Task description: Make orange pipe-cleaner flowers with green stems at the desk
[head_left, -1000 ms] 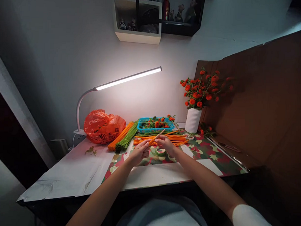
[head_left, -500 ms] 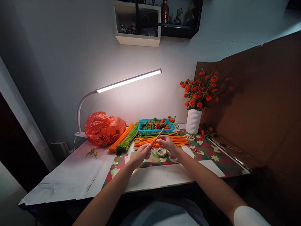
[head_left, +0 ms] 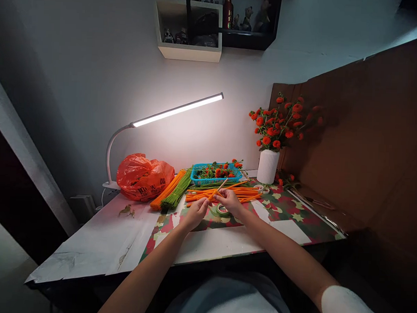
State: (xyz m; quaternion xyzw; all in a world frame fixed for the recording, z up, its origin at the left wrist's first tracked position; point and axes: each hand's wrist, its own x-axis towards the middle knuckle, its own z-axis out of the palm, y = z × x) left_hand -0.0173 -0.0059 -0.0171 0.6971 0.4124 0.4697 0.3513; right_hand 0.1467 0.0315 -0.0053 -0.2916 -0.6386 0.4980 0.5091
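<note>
My left hand (head_left: 197, 212) is closed, its thumb and fingers pinching an orange pipe cleaner (head_left: 212, 196). Just to its right, my right hand (head_left: 229, 201) pinches the same orange piece. A thin pale stick (head_left: 223, 183) slants up between the hands, and the orange piece looks wound around its lower part; the fingers hide the exact grip. Loose orange pipe cleaners (head_left: 245, 193) lie spread right behind the hands. Below the right fingers, a roll of green tape (head_left: 221, 211) rests on the tabletop.
A blue basket (head_left: 193, 175) of orange flowers stands behind. Bundles of orange (head_left: 166, 191) and green pipe cleaners (head_left: 176, 190) lie left, beside a red plastic bag (head_left: 144, 177). A white vase (head_left: 267, 167) of flowers stands back right, near cardboard (head_left: 359, 134). A lit lamp (head_left: 179, 110) hangs above.
Both hands stay close together around the orange piece. The right fingers have shifted slightly down, and more orange shows between the hands. The camera view has moved a little.
</note>
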